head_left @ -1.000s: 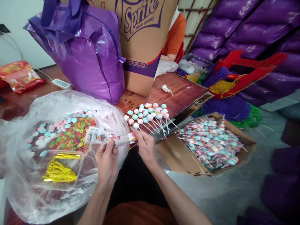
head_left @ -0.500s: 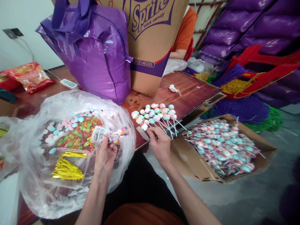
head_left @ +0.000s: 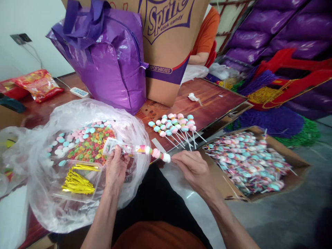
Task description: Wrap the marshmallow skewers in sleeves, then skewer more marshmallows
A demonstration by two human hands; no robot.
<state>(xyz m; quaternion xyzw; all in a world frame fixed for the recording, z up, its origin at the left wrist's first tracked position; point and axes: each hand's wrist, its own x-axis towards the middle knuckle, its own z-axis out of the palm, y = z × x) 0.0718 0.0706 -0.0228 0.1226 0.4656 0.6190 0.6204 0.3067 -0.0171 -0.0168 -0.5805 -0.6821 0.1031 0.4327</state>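
Observation:
My left hand (head_left: 117, 167) pinches a small clear printed wrapper (head_left: 127, 148) over the plastic-lined pile of sweets. Between thumb and fingers of my right hand (head_left: 193, 167) is the end of a candy stick (head_left: 158, 155), a row of pink and white sweets. It lies level, its far tip at the wrapper's mouth; how far inside it reaches I cannot tell. Several unwrapped candy sticks (head_left: 173, 125) rest at the table's edge, their white sticks pointing towards me. Yellow twist ties (head_left: 79, 180) fill a clear tray (head_left: 96, 188) below my left hand.
Loose ring sweets (head_left: 94, 147) and pastel tablets lie on the clear plastic sheet (head_left: 38, 207). Right of the table, a cardboard box (head_left: 295, 167) holds many wrapped candy sticks (head_left: 249, 162). A purple bag (head_left: 111, 62) and a large carton (head_left: 166, 48) stand behind; a person's orange sleeve (head_left: 209, 29) shows beyond.
My right hand has taken a candy stick from the group on the table and brought it right and down, lined up with the wrapper. My left hand still holds the wrapper.

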